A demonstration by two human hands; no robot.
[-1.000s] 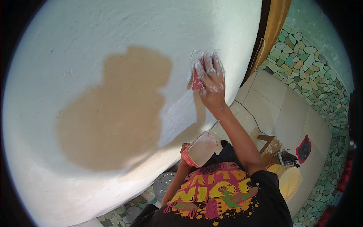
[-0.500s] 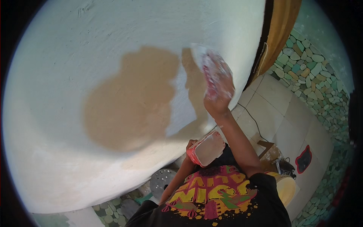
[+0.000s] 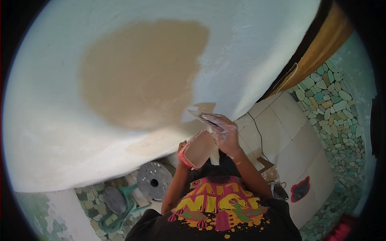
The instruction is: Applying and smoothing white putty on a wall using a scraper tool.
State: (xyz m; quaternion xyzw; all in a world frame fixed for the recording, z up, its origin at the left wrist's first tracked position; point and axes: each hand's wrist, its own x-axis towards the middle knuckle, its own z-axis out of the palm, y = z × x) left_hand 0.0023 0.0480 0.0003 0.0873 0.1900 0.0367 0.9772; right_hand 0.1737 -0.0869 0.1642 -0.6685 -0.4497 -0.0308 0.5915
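My left hand (image 3: 182, 149) grips the side of a red, paste-smeared tub (image 3: 187, 160) tilted in front of my chest. Inside it I see a smooth, pale layer of what looks like putty. Just above the tub's far right corner is my right hand (image 3: 226, 134), its fingers coated with white paste and closed on a putty knife (image 3: 196, 114). The blade points left toward the wall; most of the handle is hidden in my fingers. A pale strip (image 3: 215, 156) hangs by the tub's right side; I cannot tell what it is. The whitish wall (image 3: 237, 36) rises ahead.
A grey disc with holes (image 3: 148, 182) lies at the wall's foot, left of me, beside a green frame-like object (image 3: 128, 207). At right are a brown wooden panel (image 3: 317, 52), a thin cable (image 3: 261, 140), a red-edged dark patch (image 3: 300, 190) on floor tiles, and pebble stonework (image 3: 341, 120).
My right hand has come down from the wall to beside the tub with the putty knife. The tub stays in my left hand, while the view has shifted.
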